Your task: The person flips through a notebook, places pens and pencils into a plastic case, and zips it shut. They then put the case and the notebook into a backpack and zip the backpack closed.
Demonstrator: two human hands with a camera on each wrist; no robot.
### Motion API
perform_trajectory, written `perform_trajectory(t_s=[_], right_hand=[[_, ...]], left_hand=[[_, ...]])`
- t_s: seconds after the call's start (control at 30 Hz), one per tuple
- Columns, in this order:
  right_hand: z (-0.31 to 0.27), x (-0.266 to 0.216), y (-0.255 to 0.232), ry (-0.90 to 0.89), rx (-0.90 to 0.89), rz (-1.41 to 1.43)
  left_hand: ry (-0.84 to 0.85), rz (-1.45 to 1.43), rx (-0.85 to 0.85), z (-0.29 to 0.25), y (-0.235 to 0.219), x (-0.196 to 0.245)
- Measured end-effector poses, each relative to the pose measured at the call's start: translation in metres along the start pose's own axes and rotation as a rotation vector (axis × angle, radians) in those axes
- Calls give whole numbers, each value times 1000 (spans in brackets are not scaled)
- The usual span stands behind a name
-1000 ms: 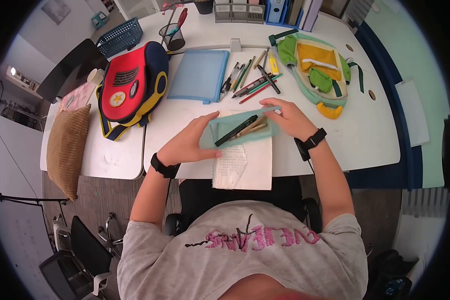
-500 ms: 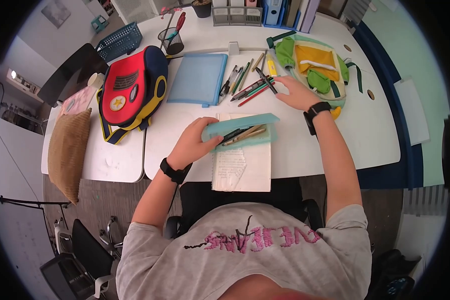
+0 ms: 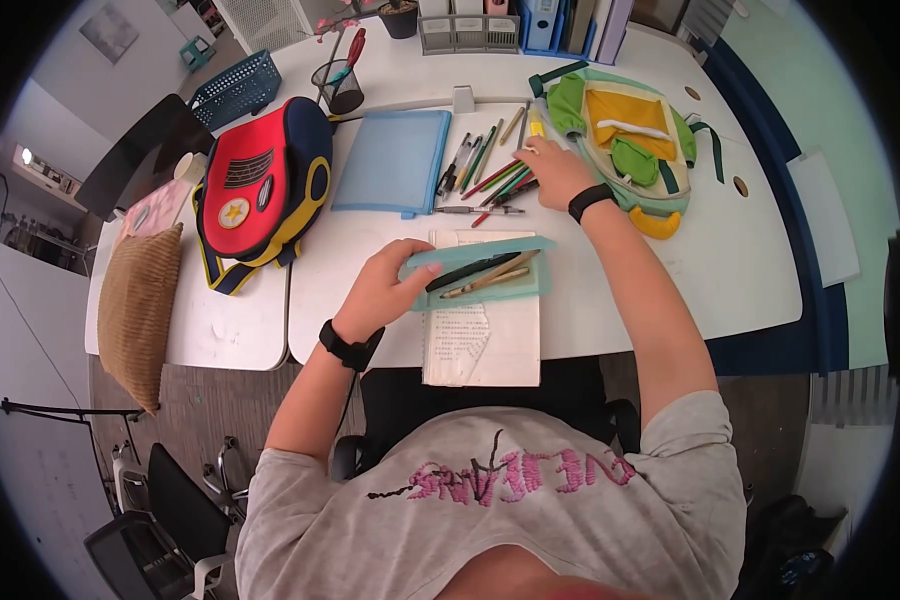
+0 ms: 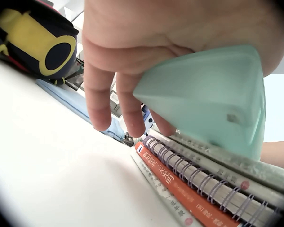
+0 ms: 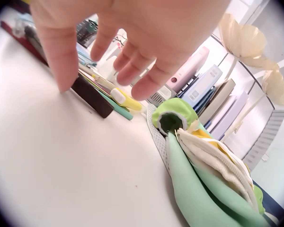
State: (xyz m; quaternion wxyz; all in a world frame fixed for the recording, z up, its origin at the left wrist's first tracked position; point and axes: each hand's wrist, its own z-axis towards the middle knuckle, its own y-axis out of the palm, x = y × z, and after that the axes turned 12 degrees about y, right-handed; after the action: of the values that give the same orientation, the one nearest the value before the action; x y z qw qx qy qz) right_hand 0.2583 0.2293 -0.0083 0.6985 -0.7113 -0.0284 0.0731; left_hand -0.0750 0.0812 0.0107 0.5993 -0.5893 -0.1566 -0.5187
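My left hand (image 3: 382, 290) grips the left end of a translucent mint-green pencil case (image 3: 535, 290), its lid raised. Inside lie a black pen (image 3: 460, 274) and several tan pencils (image 3: 495, 280). In the left wrist view, the palm lies against the case (image 4: 203, 90), which sits over a stack of books and a spiral notebook (image 4: 199, 175). My right hand (image 3: 560, 175) is over the loose pens and pencils. The right wrist view shows its fingers spread, with the thumb beside a thick black pen (image 5: 92, 97) on the table. A yellow highlighter (image 5: 128, 100) lies behind the fingertips.
A blue zip folder (image 3: 390, 160) lies left of the pens (image 3: 478, 155), and a silver pen (image 3: 480, 210) rests crosswise below them. A red and navy backpack (image 3: 260, 180) stands at left, a green and yellow one (image 3: 630, 140) at right. Farther back is a mesh pen holder (image 3: 342, 92).
My right hand has left the case's right edge and reached up into the pens, then slightly left. The silver pen has shifted crosswise. My left hand stays on the case.
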Motion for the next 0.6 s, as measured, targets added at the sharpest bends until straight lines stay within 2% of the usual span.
perform_trajectory(t_s=[0.07, 0.1, 0.17, 0.2, 0.3, 0.4, 0.5, 0.6], right_hand=[[2, -3, 12, -345, 181, -27], [5, -3, 17, -345, 180, -27], [4, -19, 14, -328, -59, -39], [3, -25, 12, -276, -102, 0], [11, -28, 11, -270, -93, -168], [9, -22, 14, -268, -21, -143], [12, -16, 13, -208, -122, -91], [0, -9, 13, -165, -80, -90]], left_hand=[[0, -12, 3, 0, 1, -3], [15, -9, 1, 1, 1, -3], [33, -5, -3, 1, 1, -4], [31, 0, -6, 1, 1, -3], [32, 10, -10, 2, 1, -1], [39, 13, -3, 0, 1, -2], [43, 18, -4, 0, 1, -1], [44, 23, -12, 1, 0, 1]])
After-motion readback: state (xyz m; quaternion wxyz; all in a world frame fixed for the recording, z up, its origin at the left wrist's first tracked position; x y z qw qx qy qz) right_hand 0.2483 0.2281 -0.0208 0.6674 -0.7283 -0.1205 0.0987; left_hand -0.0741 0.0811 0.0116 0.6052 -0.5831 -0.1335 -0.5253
